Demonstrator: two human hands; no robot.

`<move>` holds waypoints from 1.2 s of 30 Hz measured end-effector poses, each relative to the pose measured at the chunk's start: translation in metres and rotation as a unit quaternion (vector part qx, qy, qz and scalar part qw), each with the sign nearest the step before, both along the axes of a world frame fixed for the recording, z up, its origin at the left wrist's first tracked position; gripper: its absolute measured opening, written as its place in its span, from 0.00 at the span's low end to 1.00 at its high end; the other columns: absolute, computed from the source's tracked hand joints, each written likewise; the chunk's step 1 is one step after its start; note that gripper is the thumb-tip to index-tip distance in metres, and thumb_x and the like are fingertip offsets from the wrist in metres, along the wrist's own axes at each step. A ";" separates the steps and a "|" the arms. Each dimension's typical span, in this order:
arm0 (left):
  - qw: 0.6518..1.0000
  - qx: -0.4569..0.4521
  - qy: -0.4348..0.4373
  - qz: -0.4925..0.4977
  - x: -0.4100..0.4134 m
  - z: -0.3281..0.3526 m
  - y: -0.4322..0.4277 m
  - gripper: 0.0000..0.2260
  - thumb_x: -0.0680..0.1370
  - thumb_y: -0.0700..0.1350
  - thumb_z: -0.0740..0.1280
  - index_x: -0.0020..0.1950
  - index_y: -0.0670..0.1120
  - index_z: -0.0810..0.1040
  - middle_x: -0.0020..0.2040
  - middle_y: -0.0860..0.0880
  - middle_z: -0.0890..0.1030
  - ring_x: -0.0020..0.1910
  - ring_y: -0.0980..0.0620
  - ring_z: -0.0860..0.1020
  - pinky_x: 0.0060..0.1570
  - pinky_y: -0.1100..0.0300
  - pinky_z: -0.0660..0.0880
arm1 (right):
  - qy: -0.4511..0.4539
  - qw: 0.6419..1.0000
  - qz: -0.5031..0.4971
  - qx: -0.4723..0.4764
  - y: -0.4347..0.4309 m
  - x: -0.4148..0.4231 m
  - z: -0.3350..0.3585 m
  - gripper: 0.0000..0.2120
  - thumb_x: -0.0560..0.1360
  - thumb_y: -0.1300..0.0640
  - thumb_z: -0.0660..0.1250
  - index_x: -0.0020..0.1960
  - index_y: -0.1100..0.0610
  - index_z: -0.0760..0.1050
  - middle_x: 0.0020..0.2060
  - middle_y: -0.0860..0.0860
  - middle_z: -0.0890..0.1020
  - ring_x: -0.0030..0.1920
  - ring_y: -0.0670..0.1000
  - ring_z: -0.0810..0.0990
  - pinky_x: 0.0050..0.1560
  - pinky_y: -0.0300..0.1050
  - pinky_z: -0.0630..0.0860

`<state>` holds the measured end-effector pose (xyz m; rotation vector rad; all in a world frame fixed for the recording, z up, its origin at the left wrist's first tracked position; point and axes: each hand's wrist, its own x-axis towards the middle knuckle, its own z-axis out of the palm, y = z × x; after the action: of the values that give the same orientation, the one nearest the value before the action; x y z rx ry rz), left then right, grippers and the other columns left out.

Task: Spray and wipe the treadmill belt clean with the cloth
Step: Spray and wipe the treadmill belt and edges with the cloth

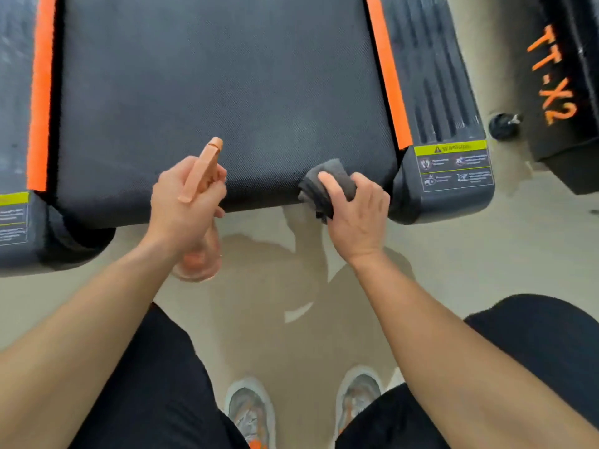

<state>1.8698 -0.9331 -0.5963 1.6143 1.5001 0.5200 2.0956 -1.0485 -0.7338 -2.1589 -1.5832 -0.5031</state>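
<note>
Now the left hand [191, 196] is clutching the spray bottle [207, 160], aiming toward twelve o'clock over the treadmill belt [220, 92]. The right hand [353, 215] is gripping the cloth [327, 176] at the belt's five-o'clock edge. Spraying seems to be in hand; wiping toward twelve is likely coming next.

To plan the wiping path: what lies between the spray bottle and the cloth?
In the head view, only bare treadmill belt lies between the spray bottle and the cloth.
</note>
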 end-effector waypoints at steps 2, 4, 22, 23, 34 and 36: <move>0.999 -0.030 -0.026 -0.011 0.013 -0.003 -0.004 0.18 0.76 0.44 0.69 0.40 0.71 0.80 0.43 0.53 0.83 0.29 0.56 0.81 0.47 0.50 0.83 | 0.111 0.988 -0.102 -0.036 -0.018 -0.007 -0.003 0.34 0.68 0.63 0.72 0.70 0.45 0.67 0.56 0.59 0.73 0.49 0.62 0.74 0.46 0.55 0.70; 0.997 -0.057 -0.044 -0.035 0.030 -0.007 -0.007 0.21 0.74 0.46 0.69 0.38 0.76 0.79 0.45 0.52 0.83 0.31 0.59 0.81 0.48 0.44 0.83 | 0.284 0.942 -0.163 -0.067 -0.031 -0.022 -0.004 0.31 0.70 0.64 0.70 0.69 0.48 0.68 0.54 0.59 0.75 0.50 0.64 0.76 0.46 0.56 0.74; 0.953 -0.117 0.070 -0.269 0.097 -0.054 -0.054 0.05 0.74 0.41 0.69 0.39 0.49 0.78 0.27 0.55 0.79 0.24 0.52 0.80 0.29 0.65 0.75 | 0.788 0.396 -0.379 0.279 -0.059 -0.046 0.020 0.27 0.67 0.44 0.64 0.63 0.55 0.78 0.56 0.56 0.85 0.56 0.57 0.84 0.61 0.57 0.79; 0.954 -0.115 0.074 -0.267 0.097 -0.055 -0.055 0.05 0.73 0.42 0.69 0.38 0.49 0.77 0.25 0.55 0.78 0.24 0.53 0.80 0.29 0.65 0.75 | 0.790 0.392 -0.380 0.279 -0.061 -0.047 0.018 0.28 0.67 0.44 0.64 0.63 0.55 0.78 0.56 0.57 0.85 0.57 0.58 0.84 0.62 0.59 0.79; 0.956 -0.128 0.030 -0.263 0.094 -0.048 -0.048 0.02 0.73 0.41 0.72 0.43 0.47 0.81 0.33 0.54 0.80 0.24 0.56 0.79 0.28 0.70 0.72 | 0.797 0.370 -0.404 0.253 -0.060 -0.059 0.019 0.29 0.66 0.44 0.65 0.65 0.54 0.76 0.56 0.58 0.84 0.55 0.59 0.84 0.60 0.62 0.79; 0.956 -0.123 0.042 -0.263 0.097 -0.047 -0.047 0.07 0.73 0.42 0.72 0.38 0.50 0.77 0.30 0.55 0.79 0.25 0.54 0.81 0.27 0.69 0.71 | 0.798 0.372 -0.399 0.256 -0.056 -0.061 0.020 0.28 0.66 0.44 0.65 0.63 0.54 0.78 0.56 0.58 0.85 0.55 0.60 0.84 0.60 0.64 0.79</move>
<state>1.9668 -0.9796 -0.6437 1.7577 1.0747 -0.0337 2.0344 -1.1049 -0.7140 -1.3729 0.7012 0.7328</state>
